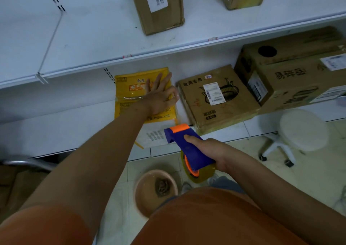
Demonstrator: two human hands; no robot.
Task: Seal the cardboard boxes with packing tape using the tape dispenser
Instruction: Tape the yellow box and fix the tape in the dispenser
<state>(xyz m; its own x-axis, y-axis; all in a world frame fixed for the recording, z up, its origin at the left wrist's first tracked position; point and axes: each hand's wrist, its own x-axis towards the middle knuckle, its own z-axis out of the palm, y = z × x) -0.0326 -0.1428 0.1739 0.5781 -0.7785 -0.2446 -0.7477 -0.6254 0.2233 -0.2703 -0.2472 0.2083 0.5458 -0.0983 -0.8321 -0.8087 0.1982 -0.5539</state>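
A yellow cardboard box (129, 96) lies on the lower white shelf (56, 130). My left hand (161, 95) rests flat on its top, fingers spread, holding nothing. My right hand (211, 151) grips a blue tape dispenser (189, 147) with an orange roller and a roll of clear tape. The dispenser hovers just off the box's near right corner, its roller end pointing at the box. A white label shows on the box's near face.
A brown box (215, 96) sits right of the yellow one, a larger printed box (292, 72) beyond it. Two more boxes (159, 6) stand on the upper shelf (84, 38). A white stool (299, 128) and a pink basin (155, 190) stand on the tiled floor.
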